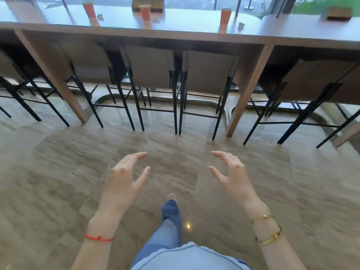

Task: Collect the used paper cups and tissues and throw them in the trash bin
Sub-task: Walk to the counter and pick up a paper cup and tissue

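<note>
Black-legged stools point(150, 75) stand tucked under a long wooden counter point(175, 38) across the upper frame, with what look like wooden boxes point(148, 4) at top center.

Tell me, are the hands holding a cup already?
No, the left hand and right hand are open over the floor, and the orange cups stand on the counter.

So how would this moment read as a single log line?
phase: approaching counter | left hand: open, empty | right hand: open, empty | three orange paper cups on counter | trash bin: not visible
</note>
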`<state>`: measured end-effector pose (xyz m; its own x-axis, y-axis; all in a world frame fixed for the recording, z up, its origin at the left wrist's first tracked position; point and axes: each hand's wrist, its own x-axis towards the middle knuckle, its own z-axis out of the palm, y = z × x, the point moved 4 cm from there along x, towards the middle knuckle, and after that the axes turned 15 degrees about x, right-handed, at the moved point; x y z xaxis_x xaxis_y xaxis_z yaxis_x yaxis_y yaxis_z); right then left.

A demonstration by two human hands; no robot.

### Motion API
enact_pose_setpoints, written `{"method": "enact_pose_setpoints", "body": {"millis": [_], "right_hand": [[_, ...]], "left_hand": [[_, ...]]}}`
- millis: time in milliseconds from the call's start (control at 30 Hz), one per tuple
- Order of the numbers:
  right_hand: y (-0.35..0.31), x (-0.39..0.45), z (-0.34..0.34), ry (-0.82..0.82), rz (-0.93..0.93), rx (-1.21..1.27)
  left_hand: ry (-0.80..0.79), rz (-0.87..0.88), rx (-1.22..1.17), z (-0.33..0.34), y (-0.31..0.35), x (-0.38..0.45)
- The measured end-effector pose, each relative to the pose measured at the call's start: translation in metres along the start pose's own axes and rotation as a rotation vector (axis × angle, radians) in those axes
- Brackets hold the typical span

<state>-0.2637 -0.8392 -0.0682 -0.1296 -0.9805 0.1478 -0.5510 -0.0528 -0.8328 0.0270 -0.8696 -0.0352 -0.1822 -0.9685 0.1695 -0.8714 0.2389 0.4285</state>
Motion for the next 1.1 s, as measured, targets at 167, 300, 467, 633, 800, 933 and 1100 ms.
{"method": "enact_pose_setpoints", "body": {"millis": [167,300,467,633,800,933,1100], "right_hand": [[0.011,0.133,0.003,0.063,0.022,0.006],[0.018,0.225,-0.006,0.152,0.035,0.0],[0.035,0.312,-0.025,0.203,0.079,0.011],[0.065,0.401,-0.052,0.253,0.088,-0.005],[0.103,0.505,-0.094,0.288,0.047,-0.023],[0.134,0.596,-0.14,0.294,0.018,-0.023],[0.168,0.713,-0.208,0.324,-0.006,-0.034]], "left_hand": [[0.011,0.051,0.027,0.01,-0.015,0.149],[0.021,0.101,0.033,0.017,-0.014,0.258],[0.024,0.172,0.04,0.031,0.006,0.373],[0.019,0.235,0.007,0.061,0.033,0.48],[0.039,0.275,0.001,0.098,0.077,0.591],[0.051,0.261,-0.029,0.127,0.122,0.681],[0.07,0.262,-0.086,0.162,0.182,0.795]]}}
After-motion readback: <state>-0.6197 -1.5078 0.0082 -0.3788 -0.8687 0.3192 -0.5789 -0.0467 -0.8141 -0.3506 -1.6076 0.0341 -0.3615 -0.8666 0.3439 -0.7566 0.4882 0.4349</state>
